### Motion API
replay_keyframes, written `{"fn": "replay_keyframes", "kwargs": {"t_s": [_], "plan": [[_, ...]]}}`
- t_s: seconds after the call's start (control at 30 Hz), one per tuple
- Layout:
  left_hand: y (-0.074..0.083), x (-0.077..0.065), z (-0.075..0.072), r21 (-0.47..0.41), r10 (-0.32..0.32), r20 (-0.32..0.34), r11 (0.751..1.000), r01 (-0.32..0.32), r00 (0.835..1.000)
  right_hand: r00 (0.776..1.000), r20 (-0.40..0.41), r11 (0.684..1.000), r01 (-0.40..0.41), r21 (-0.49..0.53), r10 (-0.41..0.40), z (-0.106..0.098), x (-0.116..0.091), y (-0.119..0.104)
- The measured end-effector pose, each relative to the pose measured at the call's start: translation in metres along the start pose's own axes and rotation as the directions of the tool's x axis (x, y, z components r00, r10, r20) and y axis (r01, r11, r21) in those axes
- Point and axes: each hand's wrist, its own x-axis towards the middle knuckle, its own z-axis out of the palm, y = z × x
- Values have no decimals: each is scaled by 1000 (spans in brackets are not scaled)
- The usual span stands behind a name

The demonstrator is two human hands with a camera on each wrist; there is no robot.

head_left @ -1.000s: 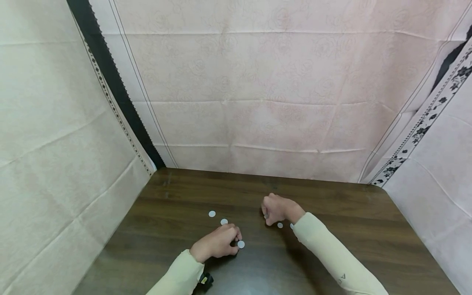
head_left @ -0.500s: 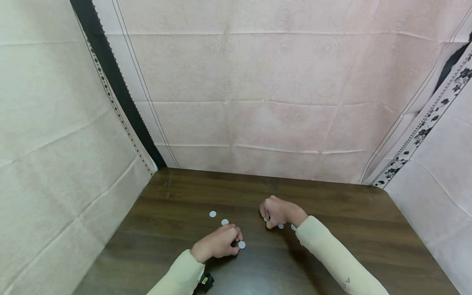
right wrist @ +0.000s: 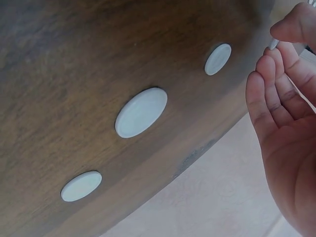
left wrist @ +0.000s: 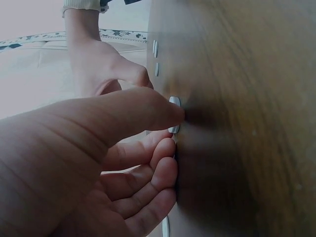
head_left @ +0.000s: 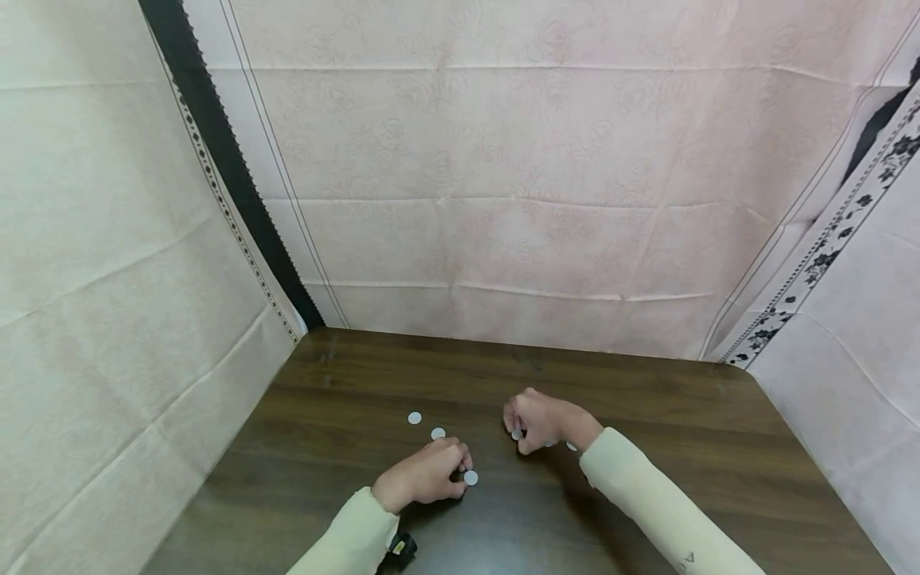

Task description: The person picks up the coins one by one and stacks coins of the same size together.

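In the head view my left hand [head_left: 424,473] rests low over the wooden table, fingers curled, with a small white disc [head_left: 470,477] at its thumb and fingertips. The left wrist view shows the thumb and index finger pinching this disc [left wrist: 174,114] on edge at the tabletop. My right hand [head_left: 541,419] is farther forward and to the right, holding another white disc [head_left: 517,434]. In the right wrist view that held disc [right wrist: 273,44] shows edge-on between thumb and fingertips. Two more white discs, one upper [head_left: 414,418] and one lower [head_left: 438,433], lie beyond my left hand.
Beneath my right wrist lie further discs, partly hidden in the head view; three discs, including a large-looking one [right wrist: 141,112], show flat in the right wrist view. Pale patterned cloth [head_left: 546,160] hangs behind the brown wooden table [head_left: 402,367] and along both sides.
My right hand has come slightly nearer to me with its disc, covering more of the discs under the wrist. The left hand stays in place with its disc.
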Motion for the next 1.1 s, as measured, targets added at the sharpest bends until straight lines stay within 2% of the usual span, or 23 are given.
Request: {"fn": "replay_keyframes", "kwargs": {"t_s": [0.37, 0.67, 1.1], "plan": [[1, -2, -2, -11, 18, 3, 1000, -18, 1000, 1000, 20, 1000, 20, 22, -20, 5, -5, -5], [0, -1, -1, -19, -13, 21, 1000, 14, 1000, 998, 33, 999, 53, 10, -53, 11, -7, -11], [1, 0, -1, -27, -20, 18, 999, 20, 1000, 993, 62, 995, 99, 4, -99, 19, -9, -24]]}}
